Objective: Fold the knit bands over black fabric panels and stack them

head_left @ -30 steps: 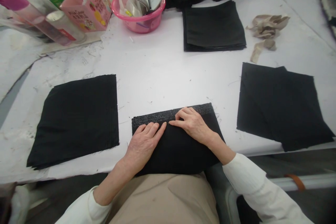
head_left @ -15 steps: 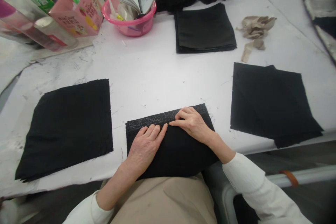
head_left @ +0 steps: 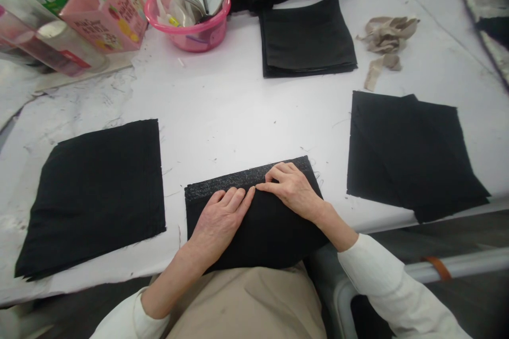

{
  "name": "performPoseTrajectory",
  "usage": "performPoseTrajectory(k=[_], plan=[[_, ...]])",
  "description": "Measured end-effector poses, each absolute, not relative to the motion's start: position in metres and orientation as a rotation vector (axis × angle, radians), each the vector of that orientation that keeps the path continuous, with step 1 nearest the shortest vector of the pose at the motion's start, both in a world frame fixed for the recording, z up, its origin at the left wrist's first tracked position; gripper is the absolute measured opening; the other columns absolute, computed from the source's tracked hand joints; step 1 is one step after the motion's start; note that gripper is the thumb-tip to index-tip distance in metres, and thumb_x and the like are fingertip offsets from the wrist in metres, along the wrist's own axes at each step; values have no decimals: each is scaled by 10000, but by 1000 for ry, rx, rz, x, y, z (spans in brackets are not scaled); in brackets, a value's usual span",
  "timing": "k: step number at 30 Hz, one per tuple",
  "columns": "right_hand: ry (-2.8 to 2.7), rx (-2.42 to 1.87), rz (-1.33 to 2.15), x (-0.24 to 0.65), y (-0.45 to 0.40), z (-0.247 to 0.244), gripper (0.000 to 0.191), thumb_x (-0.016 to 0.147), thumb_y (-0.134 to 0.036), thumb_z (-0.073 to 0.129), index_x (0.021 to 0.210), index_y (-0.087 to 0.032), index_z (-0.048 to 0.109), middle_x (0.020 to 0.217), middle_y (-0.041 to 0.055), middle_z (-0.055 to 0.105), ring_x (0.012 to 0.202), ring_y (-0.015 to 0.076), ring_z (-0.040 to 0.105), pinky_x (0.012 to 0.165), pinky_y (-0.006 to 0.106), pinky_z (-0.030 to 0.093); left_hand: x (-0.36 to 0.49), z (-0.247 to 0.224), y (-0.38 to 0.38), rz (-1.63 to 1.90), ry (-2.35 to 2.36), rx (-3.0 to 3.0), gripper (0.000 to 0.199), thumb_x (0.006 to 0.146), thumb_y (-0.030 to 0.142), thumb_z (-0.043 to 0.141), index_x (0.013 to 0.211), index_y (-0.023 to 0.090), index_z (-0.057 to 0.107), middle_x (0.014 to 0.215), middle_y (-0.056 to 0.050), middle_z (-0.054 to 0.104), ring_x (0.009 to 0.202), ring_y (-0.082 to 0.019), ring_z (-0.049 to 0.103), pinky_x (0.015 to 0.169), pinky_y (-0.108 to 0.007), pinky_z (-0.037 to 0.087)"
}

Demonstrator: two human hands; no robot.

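The left hand (head_left: pixel 220 217) is lying fairly flat on the black cloth (head_left: pixel 274 238) at the worktop's (head_left: pixel 246 111) near edge, the right hand (head_left: pixel 292 188) is resting curled beside it, fingertips nearly meeting; whether that one's pinching, I can't tell. Light, even pressure should be keeping things straight here: smooth, dark material is running below a long, speckled, rough-looking strip (head_left: pixel 234 179).
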State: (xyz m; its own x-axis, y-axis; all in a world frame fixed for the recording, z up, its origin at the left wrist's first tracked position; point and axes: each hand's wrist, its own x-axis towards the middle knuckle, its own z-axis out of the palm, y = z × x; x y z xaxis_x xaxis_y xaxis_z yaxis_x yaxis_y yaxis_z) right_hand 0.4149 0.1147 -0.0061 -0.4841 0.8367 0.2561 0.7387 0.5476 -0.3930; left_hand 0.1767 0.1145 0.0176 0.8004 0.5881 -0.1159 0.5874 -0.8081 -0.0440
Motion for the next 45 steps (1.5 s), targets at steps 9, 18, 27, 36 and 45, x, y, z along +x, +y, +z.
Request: performPoseTrajectory(k=[9,18,27,36,45], plan=[[-2296,-1342,305,439,108,-5,220,951,-209,534,1057,-298,705,940,20,630,943,153,506,835,322,380,187,18,120,165,-880,-2991,540,899,32,436,1435,80,395,1235,-147,556,1129,-252,528,951,-394,436],[-2295,-1405,256,447,101,-7,246,948,-202,538,1102,-311,696,971,34,617,947,158,502,819,318,392,195,19,122,198,-846,-3016,581,900,29,397,1471,124,344,1200,-140,568,1098,-246,552,908,-414,462],[-2287,-1401,263,448,100,-5,226,955,-222,526,1091,-284,695,967,40,608,949,165,484,819,319,390,209,20,124,264,-737,-3000,523,920,19,368,1435,105,386,1155,-104,557,1062,-229,530,911,-381,446],[-2161,-1410,323,466,98,-7,237,953,-201,523,1032,-296,725,952,29,630,953,157,512,851,323,404,214,18,126,278,-698,-2989,576,911,0,353,1477,99,317,1151,-101,554,1063,-236,526,890,-379,459],[-2206,-1455,286,469,94,-8,226,945,-214,538,1072,-288,710,973,37,621,969,167,502,850,326,408,219,23,128,291,-694,-3034,544,913,8,374,1451,88,357,1212,-126,548,1138,-231,515,951,-387,441]])
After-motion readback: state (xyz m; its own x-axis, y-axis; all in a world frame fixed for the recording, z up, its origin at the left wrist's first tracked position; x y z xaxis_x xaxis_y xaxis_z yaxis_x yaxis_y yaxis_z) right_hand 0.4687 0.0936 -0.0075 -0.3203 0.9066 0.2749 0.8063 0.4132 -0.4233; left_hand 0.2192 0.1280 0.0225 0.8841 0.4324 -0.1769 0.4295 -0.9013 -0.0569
